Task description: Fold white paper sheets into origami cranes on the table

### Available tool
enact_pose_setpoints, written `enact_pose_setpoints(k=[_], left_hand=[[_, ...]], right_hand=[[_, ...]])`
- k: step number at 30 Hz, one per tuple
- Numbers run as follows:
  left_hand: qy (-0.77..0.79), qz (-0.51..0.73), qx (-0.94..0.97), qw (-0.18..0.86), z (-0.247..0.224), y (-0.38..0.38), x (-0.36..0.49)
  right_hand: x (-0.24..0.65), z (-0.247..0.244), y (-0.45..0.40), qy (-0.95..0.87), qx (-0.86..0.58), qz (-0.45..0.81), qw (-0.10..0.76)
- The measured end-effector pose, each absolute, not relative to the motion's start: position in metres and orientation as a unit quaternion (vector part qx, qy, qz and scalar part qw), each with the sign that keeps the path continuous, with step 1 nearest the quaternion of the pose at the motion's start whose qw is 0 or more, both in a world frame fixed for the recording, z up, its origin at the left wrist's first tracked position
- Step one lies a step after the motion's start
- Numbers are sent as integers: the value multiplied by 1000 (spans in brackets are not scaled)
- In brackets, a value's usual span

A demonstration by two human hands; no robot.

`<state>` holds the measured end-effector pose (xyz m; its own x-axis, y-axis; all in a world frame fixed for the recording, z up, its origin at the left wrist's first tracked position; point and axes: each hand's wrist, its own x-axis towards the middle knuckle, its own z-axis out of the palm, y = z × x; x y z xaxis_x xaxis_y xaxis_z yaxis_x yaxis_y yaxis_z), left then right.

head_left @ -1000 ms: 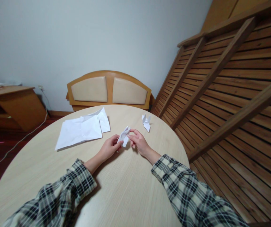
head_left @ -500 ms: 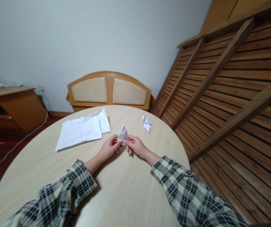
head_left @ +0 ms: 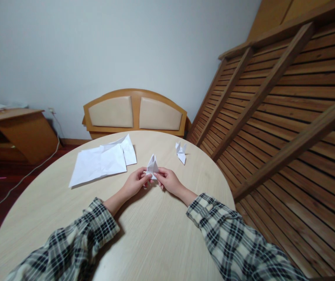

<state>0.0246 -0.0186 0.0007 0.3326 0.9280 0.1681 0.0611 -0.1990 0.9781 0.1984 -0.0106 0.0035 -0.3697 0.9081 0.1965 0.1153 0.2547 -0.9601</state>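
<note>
Has turned the small white folded-paper piece (head_left: 152,164) point-up since a second ago, moving the bare right hand (head_left: 170,181) down to its base.
Pinches it over the round pale wood-grain table (head_left: 155,234), using thumb and fingers of that hand and the bare left hand (head_left: 134,182), one per lower side, seemingly to steady the folds while leaving the narrow top free. Has the white paper figure with raised points (head_left: 180,152) set apart to the right and overlapping flat white sheets (head_left: 98,166) beyond the left hand, probably for finger room. Cannot make out the creases behind the thumbs, or any contact with the table.
</note>
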Motion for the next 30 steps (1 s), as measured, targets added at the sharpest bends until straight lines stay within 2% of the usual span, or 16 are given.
enact_pose_setpoints(k=[12,30], left_hand=[[373,420,628,538,4,-16,22],[356,431,620,550,4,-16,22]], right_hand=[[199,6,-13,-692,-391,429,428],[198,3,-12,-688,-393,435,428]])
